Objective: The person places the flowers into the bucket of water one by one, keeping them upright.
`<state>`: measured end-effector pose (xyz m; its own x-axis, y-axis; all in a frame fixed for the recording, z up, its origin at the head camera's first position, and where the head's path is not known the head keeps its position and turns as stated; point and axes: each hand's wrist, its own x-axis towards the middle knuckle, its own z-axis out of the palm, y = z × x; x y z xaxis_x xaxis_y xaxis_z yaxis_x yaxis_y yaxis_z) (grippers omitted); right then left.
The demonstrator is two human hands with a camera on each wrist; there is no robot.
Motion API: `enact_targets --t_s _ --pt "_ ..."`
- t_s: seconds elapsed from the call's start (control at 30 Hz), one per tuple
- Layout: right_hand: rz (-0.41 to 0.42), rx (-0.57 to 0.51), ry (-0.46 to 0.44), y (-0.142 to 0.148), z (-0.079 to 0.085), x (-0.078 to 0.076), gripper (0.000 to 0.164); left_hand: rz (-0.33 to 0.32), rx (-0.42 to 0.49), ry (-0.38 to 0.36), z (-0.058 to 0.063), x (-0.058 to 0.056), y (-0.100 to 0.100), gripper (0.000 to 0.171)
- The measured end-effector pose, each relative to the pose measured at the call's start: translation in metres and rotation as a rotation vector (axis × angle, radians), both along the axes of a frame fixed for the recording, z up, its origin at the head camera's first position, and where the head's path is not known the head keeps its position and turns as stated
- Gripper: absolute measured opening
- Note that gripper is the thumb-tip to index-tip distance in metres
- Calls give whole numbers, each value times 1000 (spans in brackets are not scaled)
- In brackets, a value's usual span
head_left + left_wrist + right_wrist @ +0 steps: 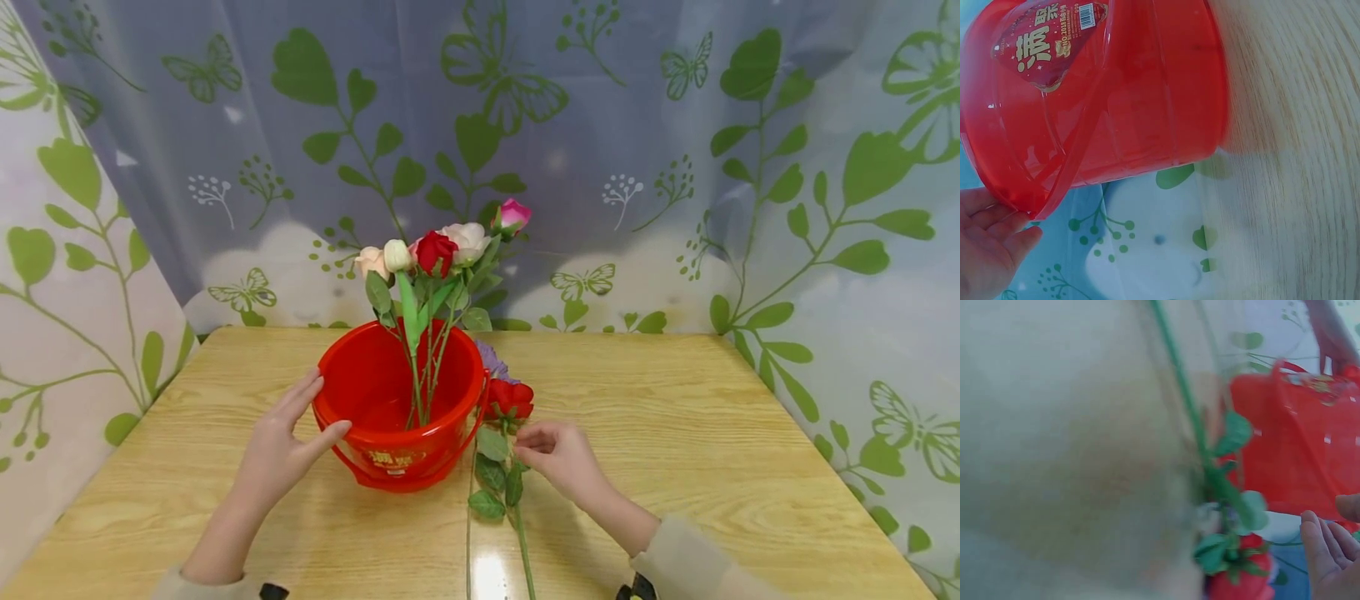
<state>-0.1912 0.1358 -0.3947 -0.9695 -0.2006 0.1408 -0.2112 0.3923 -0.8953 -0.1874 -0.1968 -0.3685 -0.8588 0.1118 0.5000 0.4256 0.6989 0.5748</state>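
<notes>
A red plastic bucket (401,450) stands on the table, with several artificial flowers upright in it: a red rose (435,253), a white tulip (397,255) and others. At its left rim is my left hand (281,446), fingers extended and touching the rim, thumb spread toward the front; the left wrist view shows its fingertips at the rim by the handle (1082,134). Right of the bucket, a red artificial flower (512,398) lies with its leafy stem toward me. My right hand (558,458) hovers beside that stem, thumb and fingers apart in the right wrist view.
A purple flower (491,360) lies behind the red one, partly hidden, its thin stem along the bucket's right side. The wooden table (675,417) ends against a patterned curtain (585,125) at the back. A pink bud (513,215) reaches out highest above the bucket.
</notes>
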Motion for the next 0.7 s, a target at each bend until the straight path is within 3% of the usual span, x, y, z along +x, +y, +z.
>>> enact_targets --t_s 0.5,0.7 --pt "72 88 -59 12 -33 21 16 5 -6 12 1 1 0 64" --pt "67 97 -155 14 -39 28 18 7 -10 15 1 1 0 63"
